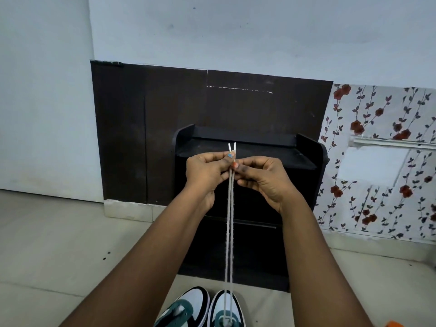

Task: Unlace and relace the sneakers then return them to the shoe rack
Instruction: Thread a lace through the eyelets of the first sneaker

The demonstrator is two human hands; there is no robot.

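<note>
Two green-and-white sneakers stand side by side on the floor at the bottom edge, the left sneaker (182, 308) and the right sneaker (226, 310). A white lace (230, 232) runs as two strands straight up from the right sneaker's lowest eyelets. My left hand (207, 171) and my right hand (262, 175) are raised together and pinch both strands near their tips, which stick up side by side above my fingers. The black shoe rack (304, 156) stands right behind my hands against the wall.
A dark brown panel (141, 128) covers the wall behind the rack. Floral wallpaper (382, 161) fills the wall to the right. The floor (59, 244) is pale tile. An orange object (398, 324) shows at the bottom right corner.
</note>
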